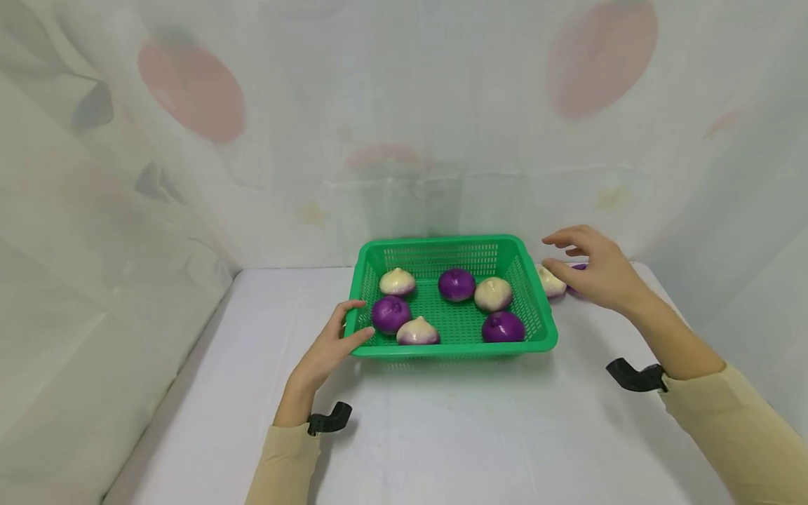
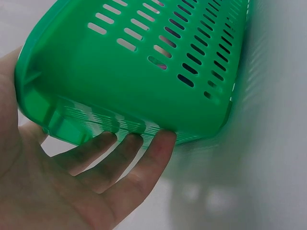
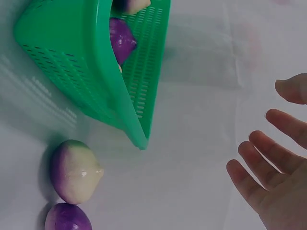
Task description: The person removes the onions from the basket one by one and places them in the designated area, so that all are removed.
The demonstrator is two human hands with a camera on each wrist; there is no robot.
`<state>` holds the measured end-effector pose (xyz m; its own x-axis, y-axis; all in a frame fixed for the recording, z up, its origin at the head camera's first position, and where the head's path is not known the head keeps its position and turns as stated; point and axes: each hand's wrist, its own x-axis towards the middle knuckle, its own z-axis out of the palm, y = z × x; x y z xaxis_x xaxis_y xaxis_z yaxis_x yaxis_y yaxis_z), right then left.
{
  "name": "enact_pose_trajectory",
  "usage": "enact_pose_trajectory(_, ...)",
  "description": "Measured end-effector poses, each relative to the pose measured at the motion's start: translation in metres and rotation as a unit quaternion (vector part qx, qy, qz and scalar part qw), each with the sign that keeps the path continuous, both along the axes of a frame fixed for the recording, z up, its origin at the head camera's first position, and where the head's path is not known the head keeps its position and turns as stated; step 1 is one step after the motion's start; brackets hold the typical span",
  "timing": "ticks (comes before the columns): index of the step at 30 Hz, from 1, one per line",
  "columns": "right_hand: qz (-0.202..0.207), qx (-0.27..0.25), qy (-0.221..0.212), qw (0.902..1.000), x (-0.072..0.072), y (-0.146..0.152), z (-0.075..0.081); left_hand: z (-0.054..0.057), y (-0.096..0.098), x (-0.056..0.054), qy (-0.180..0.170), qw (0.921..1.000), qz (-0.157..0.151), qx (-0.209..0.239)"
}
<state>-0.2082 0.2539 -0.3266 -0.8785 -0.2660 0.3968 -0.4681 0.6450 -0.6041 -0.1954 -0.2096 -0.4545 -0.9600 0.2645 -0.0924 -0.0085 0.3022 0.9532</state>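
Observation:
A green slotted basket [image 1: 454,348] stands on the white table and holds several onion-like bulbs, some purple [image 1: 456,284] and some white [image 1: 493,293]. My left hand [image 1: 341,340] rests against its front left corner, with the thumb by the rim and straight fingers [image 2: 129,148] under the wall of the basket [image 2: 144,81]. To the right of the basket my right hand [image 1: 590,266] hovers with spread fingers [image 3: 254,158] and holds nothing. Just below it on the table lie a white bulb [image 1: 551,282] [image 3: 76,170] and a purple bulb [image 1: 578,267] [image 3: 67,218].
A white tablecloth [image 1: 442,435] covers the table. A pale curtain with pink spots [image 1: 189,91] hangs close behind and along the left side. The basket's right corner [image 3: 139,139] lies a short way from the two loose bulbs.

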Motion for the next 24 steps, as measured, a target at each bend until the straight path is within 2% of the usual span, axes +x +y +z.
enact_pose_trajectory(5, 0.036, 0.031, 0.013, 0.9988, 0.0, -0.01, 0.0, 0.0, 0.0, -0.001, 0.003, 1.0, -0.001, -0.001)
enact_pose_trajectory(13, 0.066, 0.04, 0.0, 0.997, -0.001, -0.023, -0.008, -0.001, 0.0, -0.001, 0.003, 1.0, -0.002, 0.0)
enact_pose_trajectory(24, 0.099, 0.103, -0.054, 0.9883, -0.006, -0.036, -0.019, -0.002, 0.001, -0.001, 0.002, 1.0, -0.002, 0.004)
